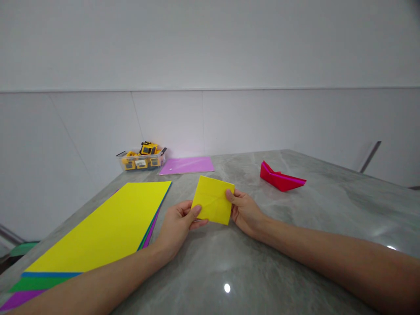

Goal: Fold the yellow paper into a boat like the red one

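Note:
Between my hands, a folded yellow paper (212,199) is held up just above the table, roughly square and slightly tilted, with faint creases across its face. My left hand (180,225) pinches its lower left side, thumb in front and fingers behind. At the upper right edge, my right hand (245,211) grips it the same way. The fingers behind the paper are partly hidden. A red folded paper boat (281,177) with a pink-purple strip along its edge rests on the table to the right, apart from my right hand.
On the left lies a stack of large colored sheets (108,223), yellow on top, with blue, green and purple edges showing. Farther back are a purple sheet (187,165) and a clear plastic box (157,162) of yellow toy vehicles. The grey marble-patterned table (295,271) meets a white wall.

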{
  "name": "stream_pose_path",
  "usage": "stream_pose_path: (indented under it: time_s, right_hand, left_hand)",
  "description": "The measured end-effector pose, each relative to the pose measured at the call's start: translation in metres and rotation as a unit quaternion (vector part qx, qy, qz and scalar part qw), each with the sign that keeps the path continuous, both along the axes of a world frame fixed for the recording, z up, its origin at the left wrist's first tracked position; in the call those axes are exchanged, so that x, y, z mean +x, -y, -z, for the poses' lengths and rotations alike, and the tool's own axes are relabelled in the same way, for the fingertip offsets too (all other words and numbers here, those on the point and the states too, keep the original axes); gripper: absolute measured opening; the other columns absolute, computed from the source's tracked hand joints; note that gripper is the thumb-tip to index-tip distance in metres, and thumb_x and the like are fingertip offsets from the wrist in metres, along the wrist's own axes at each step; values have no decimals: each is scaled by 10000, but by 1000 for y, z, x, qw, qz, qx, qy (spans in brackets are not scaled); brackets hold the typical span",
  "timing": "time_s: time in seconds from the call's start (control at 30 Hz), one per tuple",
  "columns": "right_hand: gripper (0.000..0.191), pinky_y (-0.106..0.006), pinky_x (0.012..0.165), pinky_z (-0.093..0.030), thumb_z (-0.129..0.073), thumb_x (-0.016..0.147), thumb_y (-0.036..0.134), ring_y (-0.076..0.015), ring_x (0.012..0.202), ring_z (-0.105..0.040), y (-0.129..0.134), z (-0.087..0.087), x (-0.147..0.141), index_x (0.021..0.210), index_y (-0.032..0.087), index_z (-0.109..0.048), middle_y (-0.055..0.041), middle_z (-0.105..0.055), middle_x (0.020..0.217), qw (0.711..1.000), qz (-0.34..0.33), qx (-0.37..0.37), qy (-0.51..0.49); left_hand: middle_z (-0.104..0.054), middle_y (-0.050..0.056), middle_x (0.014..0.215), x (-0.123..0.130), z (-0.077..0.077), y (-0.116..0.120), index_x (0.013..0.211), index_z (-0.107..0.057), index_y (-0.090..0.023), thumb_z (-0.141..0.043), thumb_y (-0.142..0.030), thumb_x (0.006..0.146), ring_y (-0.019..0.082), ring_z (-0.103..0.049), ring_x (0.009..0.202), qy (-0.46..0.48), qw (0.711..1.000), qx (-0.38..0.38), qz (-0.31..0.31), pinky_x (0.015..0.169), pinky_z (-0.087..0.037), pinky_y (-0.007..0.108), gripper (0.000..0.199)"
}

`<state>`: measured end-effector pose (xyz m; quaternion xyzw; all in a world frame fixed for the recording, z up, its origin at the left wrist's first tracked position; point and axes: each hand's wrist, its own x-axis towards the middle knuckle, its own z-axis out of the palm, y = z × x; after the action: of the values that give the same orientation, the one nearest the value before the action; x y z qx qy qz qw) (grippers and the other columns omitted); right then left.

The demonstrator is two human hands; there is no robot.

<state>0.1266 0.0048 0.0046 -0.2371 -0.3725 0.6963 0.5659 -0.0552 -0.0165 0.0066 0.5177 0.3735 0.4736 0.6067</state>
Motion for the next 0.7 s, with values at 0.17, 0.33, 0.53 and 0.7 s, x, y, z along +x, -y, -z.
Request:
stream_pose_path:
  time_s: [0.17, 0.33, 0.53, 0.7]
  right_hand:
    - [253, -379, 781, -534, -717, 737, 309, -264, 976, -640, -2, 1, 0, 914, 151, -629, -108, -702, 966, 999, 18, -21, 29]
    - [229, -370, 785, -531, -690, 763, 290, -258, 957, -648, -1, 0, 1, 921, 136, -631, -116, -704, 958, 999, -31, -30, 18]
    - [245, -354, 765, -527, -713, 742, 299, -241, 943, -645, -5, -2, 2, 924, 154, -634, -97, -699, 964, 999, 25, -24, 9]
    - [326, -319, 741, -506, -728, 718, 408, -209, 872, -633, -2, 3, 1, 927, 166, -665, -66, -696, 918, 992, 68, 85, 69]
  left_hand:
    - [-709, 107, 944, 1, -1, -2, 956, -600, -112, -629, -372, 793, 190, -700, 724, -72, 997, -14, -11, 623, -567, 267, 308]
    - [-639, 2, 543, -4, -3, 3, 772, -556, -146, -548, -498, 813, 174, -666, 538, -139, 988, 69, -2, 499, -496, 227, 355]
    - [-510, -35, 386, -3, 4, -1, 653, -525, -156, -460, -519, 857, 105, -506, 335, -238, 965, 101, -42, 367, -377, 180, 421]
    - [-691, 35, 744, -1, -2, -1, 1020, -530, -144, -586, -394, 795, 148, -631, 490, -135, 988, 58, -45, 396, -482, 222, 341]
